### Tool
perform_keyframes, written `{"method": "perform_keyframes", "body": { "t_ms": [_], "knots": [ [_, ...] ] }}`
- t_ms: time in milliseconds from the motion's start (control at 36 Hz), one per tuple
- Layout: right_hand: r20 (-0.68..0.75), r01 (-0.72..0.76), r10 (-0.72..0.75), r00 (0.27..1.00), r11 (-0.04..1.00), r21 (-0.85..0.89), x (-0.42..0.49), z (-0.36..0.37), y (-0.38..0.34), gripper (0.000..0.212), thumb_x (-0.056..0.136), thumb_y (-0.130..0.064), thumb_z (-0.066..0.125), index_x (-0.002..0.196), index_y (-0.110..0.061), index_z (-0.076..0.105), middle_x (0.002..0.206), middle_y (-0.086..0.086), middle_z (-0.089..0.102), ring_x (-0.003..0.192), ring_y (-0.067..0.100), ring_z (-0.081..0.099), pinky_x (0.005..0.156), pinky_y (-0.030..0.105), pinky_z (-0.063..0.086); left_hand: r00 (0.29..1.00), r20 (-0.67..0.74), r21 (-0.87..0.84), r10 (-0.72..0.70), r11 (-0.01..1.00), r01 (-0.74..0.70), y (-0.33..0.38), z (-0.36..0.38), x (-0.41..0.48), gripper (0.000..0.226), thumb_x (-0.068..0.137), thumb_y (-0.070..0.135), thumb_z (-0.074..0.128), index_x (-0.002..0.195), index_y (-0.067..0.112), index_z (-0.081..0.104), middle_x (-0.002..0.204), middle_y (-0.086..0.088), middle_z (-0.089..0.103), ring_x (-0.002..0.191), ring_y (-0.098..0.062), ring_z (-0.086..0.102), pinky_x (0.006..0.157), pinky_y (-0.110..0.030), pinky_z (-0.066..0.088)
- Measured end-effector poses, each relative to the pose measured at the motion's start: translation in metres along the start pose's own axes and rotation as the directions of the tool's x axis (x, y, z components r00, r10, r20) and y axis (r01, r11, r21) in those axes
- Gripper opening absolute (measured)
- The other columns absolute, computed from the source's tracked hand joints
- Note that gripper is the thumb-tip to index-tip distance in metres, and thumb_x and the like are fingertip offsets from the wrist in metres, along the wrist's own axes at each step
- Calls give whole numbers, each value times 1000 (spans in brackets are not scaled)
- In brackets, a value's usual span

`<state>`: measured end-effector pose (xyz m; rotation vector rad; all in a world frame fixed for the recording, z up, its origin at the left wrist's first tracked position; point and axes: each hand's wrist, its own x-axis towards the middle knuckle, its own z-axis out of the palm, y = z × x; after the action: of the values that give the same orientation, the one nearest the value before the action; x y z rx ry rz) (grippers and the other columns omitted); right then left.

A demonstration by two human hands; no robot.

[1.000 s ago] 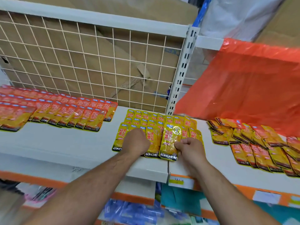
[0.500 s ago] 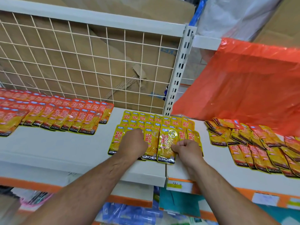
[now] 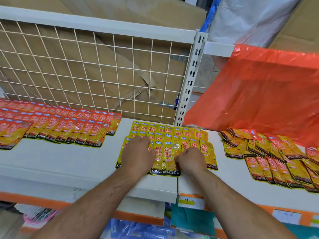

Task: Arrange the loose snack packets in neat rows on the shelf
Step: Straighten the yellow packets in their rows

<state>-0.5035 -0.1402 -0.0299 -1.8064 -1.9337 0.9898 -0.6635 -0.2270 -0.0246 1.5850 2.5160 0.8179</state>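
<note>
In the middle of the white metal shelf (image 3: pixel 60 161), close to its near edge: a block of small yellow foil snack packets (image 3: pixel 172 131), overlapped in three rows from far to near. Across the left part of the nearest row, the left hand (image 3: pixel 138 154), palm down, fingers loosely stretched toward the far side, pressing on the packets and gripping nothing. Just to its right, the right hand (image 3: pixel 191 160), fingers curled tight, pinching the right edge of the front yellow packet marked KONCHEW (image 3: pixel 168 152). That packet on top of the near row, between the two hands.

Farther left on the shelf, well apart from the yellow block: red-and-yellow snack packets (image 3: pixel 69 128) in neat overlapping rows, running off the left edge of view. To the right, past the seam in the shelf: a looser spread of orange-yellow packets (image 3: pixel 276 161), some tilted, some overlapping at odd angles. Above these, a translucent orange plastic bag (image 3: pixel 259 92), draped down to the far packets.

Behind the shelf, a white wire mesh panel (image 3: pixel 86 66) with brown cardboard (image 3: pixel 124 56) on its far side, and a white slotted upright post (image 3: pixel 189 83) at its right end. Under the near lip, a small yellow price label (image 3: pixel 187 201). Below, blurred blue packs (image 3: pixel 138 228) on a lower level.
</note>
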Motion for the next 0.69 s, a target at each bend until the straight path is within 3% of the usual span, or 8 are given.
{"method": "perform_keyframes", "body": {
  "t_ms": [111, 333, 472, 556, 694],
  "knots": [
    [-41, 23, -29, 999, 988, -151, -3, 3, -3, 14, 74, -18, 69, 68, -8, 63, 62, 1, 60, 57, 19, 56, 44, 21, 33, 1000, 11, 7, 16, 1000, -16, -3, 2, -3, 33, 89, 35, 58, 118, 19, 63, 110, -4, 61, 106, -24, 54, 83, -33, 45],
    [-37, 68, -81, 996, 960, -273, -4, 6, -4, 8, 76, -20, 64, 73, -13, 61, 67, 0, 59, 65, 23, 59, 47, 23, 35, 998, 12, 20, 67, 998, -67, -5, 8, -5, 31, 85, 35, 63, 110, 18, 67, 99, -4, 63, 95, -25, 56, 80, -35, 47],
    [-95, 85, -117, 989, 953, -290, -12, 4, -6, 18, 78, -26, 62, 92, -16, 56, 84, 2, 64, 81, 28, 62, 58, 29, 40, 989, 39, 61, 140, 988, -142, 1, 10, -4, 33, 86, 39, 59, 111, 20, 66, 101, -2, 64, 99, -26, 56, 84, -38, 46],
    [-129, 108, -149, 980, 953, -283, -19, 2, -4, 15, 80, -32, 60, 87, -19, 55, 82, -1, 63, 83, 28, 63, 61, 30, 42, 974, 52, 67, 219, 973, -222, 9, 14, -3, 38, 86, 41, 59, 118, 21, 66, 108, 0, 66, 106, -26, 57, 89, -39, 43],
    [-184, 197, -293, 938, 889, -413, -33, -13, 19, 22, 84, -37, 59, 97, -20, 65, 100, 1, 66, 102, 27, 58, 75, 35, 43, 919, 141, 24, 369, 926, -376, 28, 28, -3, 47, 84, 45, 51, 124, 24, 63, 119, 3, 64, 116, -24, 54, 97, -40, 41]
  ]
}}
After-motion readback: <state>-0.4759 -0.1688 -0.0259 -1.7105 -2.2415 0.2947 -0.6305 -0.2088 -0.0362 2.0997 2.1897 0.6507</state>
